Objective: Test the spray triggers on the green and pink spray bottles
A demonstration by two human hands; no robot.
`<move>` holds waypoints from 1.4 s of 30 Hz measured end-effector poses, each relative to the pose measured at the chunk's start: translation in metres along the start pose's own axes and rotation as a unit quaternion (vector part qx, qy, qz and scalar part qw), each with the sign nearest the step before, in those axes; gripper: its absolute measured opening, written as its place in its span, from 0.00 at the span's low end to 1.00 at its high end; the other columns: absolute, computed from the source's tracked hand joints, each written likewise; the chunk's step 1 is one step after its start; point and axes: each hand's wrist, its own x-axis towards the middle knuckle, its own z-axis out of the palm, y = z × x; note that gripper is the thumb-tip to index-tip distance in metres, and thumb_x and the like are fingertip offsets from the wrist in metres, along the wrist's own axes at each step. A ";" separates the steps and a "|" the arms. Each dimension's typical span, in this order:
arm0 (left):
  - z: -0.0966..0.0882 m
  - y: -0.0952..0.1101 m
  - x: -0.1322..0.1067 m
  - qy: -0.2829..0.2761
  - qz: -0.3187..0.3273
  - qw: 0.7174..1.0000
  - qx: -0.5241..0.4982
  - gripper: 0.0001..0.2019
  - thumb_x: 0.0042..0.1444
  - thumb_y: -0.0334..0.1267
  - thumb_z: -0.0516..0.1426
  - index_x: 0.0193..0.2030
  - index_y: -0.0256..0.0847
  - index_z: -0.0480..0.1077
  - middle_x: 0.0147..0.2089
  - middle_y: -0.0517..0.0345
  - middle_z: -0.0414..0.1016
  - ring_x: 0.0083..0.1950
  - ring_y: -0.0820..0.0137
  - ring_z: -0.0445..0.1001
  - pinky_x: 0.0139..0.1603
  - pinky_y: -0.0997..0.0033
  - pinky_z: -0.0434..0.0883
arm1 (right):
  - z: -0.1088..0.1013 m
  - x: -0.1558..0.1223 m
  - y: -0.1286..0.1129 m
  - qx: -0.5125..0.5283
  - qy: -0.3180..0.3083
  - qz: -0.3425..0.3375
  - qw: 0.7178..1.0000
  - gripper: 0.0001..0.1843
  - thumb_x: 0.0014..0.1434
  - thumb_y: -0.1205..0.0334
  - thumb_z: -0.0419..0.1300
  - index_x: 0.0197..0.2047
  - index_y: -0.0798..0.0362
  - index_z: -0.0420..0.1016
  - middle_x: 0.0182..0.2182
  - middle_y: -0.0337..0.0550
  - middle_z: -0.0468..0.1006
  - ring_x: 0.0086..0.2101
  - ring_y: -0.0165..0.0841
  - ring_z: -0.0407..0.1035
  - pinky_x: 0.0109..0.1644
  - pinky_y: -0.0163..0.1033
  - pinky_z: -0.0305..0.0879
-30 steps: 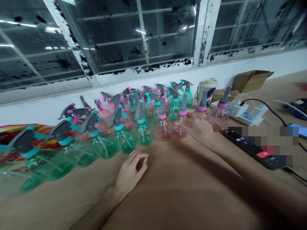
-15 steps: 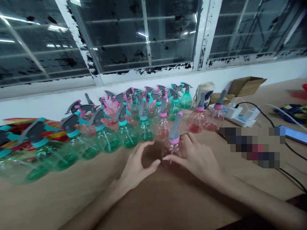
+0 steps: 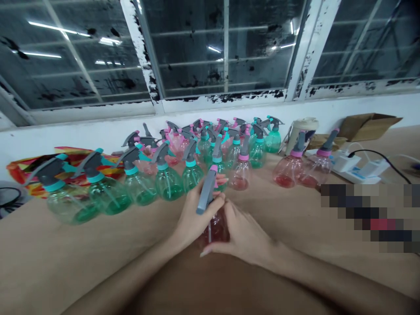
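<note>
Across came your left hand (image 3: pixel 193 212), wrapping the neck of the pink spray bottle (image 3: pixel 218 228), which sat roughly upright between both palms, its body nearer your right hand (image 3: pixel 246 232), curled snugly round it.

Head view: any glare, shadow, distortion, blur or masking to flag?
All head view: white streaks glare in the middle window; the table darkens between the forearms; the leftmost green bottle looks stretched and tilted, likely lens distortion; the held bottle is soft; a mosaic masks detail at right.
</note>
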 end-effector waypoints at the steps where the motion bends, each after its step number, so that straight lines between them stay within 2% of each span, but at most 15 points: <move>1: -0.002 -0.002 -0.001 0.008 -0.001 1.000 0.011 0.18 0.54 0.32 0.55 0.52 0.44 0.67 0.52 0.55 0.72 0.46 0.68 0.74 0.52 0.64 0.70 | -0.002 0.000 0.008 0.016 -0.028 -0.014 0.999 0.41 0.48 0.35 0.58 0.55 0.58 0.61 0.45 0.55 0.74 0.44 0.46 0.70 0.45 0.49 0.69; 3: -0.004 -0.004 -0.002 0.021 0.000 0.999 0.042 0.17 0.53 0.31 0.53 0.50 0.45 0.68 0.45 0.58 0.75 0.42 0.69 0.75 0.47 0.65 0.71 | -0.007 -0.003 0.027 0.026 -0.075 -0.026 0.996 0.35 0.55 0.39 0.55 0.57 0.56 0.60 0.48 0.55 0.73 0.47 0.45 0.69 0.49 0.50 0.67; 6: -0.005 -0.004 -0.003 0.029 0.010 0.995 0.091 0.13 0.53 0.31 0.52 0.44 0.46 0.69 0.33 0.62 0.74 0.33 0.69 0.74 0.38 0.68 0.72 | -0.011 -0.010 0.059 -0.004 -0.094 -0.024 0.995 0.31 0.59 0.43 0.52 0.59 0.54 0.58 0.53 0.56 0.70 0.53 0.44 0.64 0.55 0.54 0.61; 9: -0.004 -0.002 -0.001 0.026 0.026 0.992 0.123 0.06 0.51 0.32 0.52 0.35 0.44 0.69 0.30 0.61 0.72 0.29 0.70 0.72 0.30 0.70 0.69 | -0.013 -0.017 0.082 -0.027 -0.100 -0.020 0.994 0.28 0.60 0.44 0.52 0.57 0.53 0.61 0.56 0.54 0.68 0.56 0.43 0.62 0.59 0.54 0.59; 11: -0.004 0.000 0.002 0.012 0.040 0.992 0.123 0.06 0.49 0.32 0.52 0.33 0.44 0.68 0.29 0.61 0.71 0.29 0.70 0.71 0.28 0.71 0.68 | -0.014 -0.019 0.089 -0.037 -0.098 -0.018 0.994 0.28 0.60 0.44 0.52 0.57 0.52 0.63 0.57 0.52 0.68 0.57 0.42 0.61 0.59 0.54 0.58; 16: -0.007 0.004 0.008 -0.028 0.051 0.993 0.104 0.06 0.46 0.30 0.50 0.30 0.43 0.65 0.26 0.65 0.66 0.23 0.74 0.62 0.26 0.73 0.64 | -0.015 -0.018 0.091 -0.061 -0.086 -0.018 0.994 0.27 0.59 0.44 0.53 0.55 0.54 0.66 0.55 0.52 0.71 0.57 0.42 0.62 0.60 0.53 0.58; 20: -0.009 0.004 0.008 -0.046 0.045 0.994 0.090 0.06 0.47 0.31 0.50 0.29 0.44 0.66 0.25 0.65 0.65 0.23 0.74 0.62 0.25 0.73 0.63 | -0.013 -0.017 0.091 -0.073 -0.081 -0.025 0.994 0.27 0.59 0.44 0.54 0.54 0.54 0.68 0.55 0.51 0.71 0.57 0.42 0.62 0.60 0.53 0.59; 25: -0.007 0.001 0.007 -0.017 0.038 0.994 0.096 0.05 0.45 0.32 0.51 0.28 0.46 0.65 0.19 0.67 0.55 0.20 0.73 0.55 0.19 0.73 0.59 | -0.012 -0.019 0.092 -0.082 -0.075 -0.035 0.993 0.29 0.58 0.45 0.55 0.58 0.53 0.65 0.56 0.50 0.70 0.57 0.42 0.62 0.60 0.54 0.58; 27: -0.005 0.000 0.007 -0.008 0.042 0.993 0.111 0.04 0.45 0.32 0.51 0.27 0.46 0.65 0.21 0.65 0.58 0.22 0.72 0.57 0.21 0.72 0.62 | -0.012 -0.019 0.093 -0.081 -0.070 -0.035 0.994 0.30 0.59 0.45 0.55 0.60 0.52 0.63 0.56 0.49 0.70 0.57 0.41 0.61 0.61 0.54 0.58; 30: -0.003 -0.002 0.007 -0.010 0.049 0.991 0.126 0.04 0.46 0.33 0.52 0.27 0.45 0.66 0.25 0.61 0.65 0.26 0.69 0.63 0.28 0.68 0.68 | -0.012 -0.020 0.093 -0.074 -0.073 -0.026 0.994 0.30 0.59 0.46 0.55 0.61 0.51 0.61 0.57 0.48 0.69 0.57 0.41 0.61 0.61 0.54 0.58; 34: -0.003 -0.002 0.007 -0.024 0.045 0.992 0.114 0.06 0.47 0.33 0.51 0.30 0.44 0.69 0.29 0.58 0.69 0.30 0.67 0.69 0.33 0.65 0.72 | -0.012 -0.021 0.092 -0.067 -0.078 -0.007 0.995 0.30 0.60 0.46 0.54 0.61 0.51 0.62 0.57 0.49 0.68 0.58 0.42 0.61 0.61 0.55 0.58; 38: -0.003 -0.002 0.005 -0.038 0.036 0.993 0.108 0.12 0.49 0.33 0.50 0.40 0.46 0.69 0.27 0.61 0.70 0.26 0.69 0.69 0.29 0.68 0.70 | -0.013 -0.023 0.092 -0.062 -0.087 -0.009 0.994 0.30 0.60 0.47 0.54 0.61 0.52 0.61 0.59 0.49 0.67 0.59 0.41 0.58 0.62 0.55 0.56; 40: -0.003 -0.001 0.005 -0.033 0.039 0.992 0.113 0.11 0.49 0.33 0.50 0.38 0.45 0.69 0.26 0.62 0.69 0.25 0.69 0.69 0.26 0.69 0.69 | -0.013 -0.024 0.092 -0.059 -0.085 -0.014 0.995 0.30 0.60 0.47 0.54 0.63 0.50 0.58 0.59 0.48 0.66 0.59 0.41 0.57 0.62 0.56 0.54; 42: -0.003 0.000 0.007 -0.027 0.049 0.991 0.122 0.09 0.47 0.32 0.51 0.35 0.45 0.69 0.28 0.60 0.70 0.28 0.68 0.70 0.28 0.69 0.70 | -0.012 -0.024 0.092 -0.059 -0.079 -0.013 0.995 0.31 0.60 0.48 0.55 0.63 0.49 0.57 0.59 0.47 0.66 0.59 0.41 0.57 0.63 0.56 0.53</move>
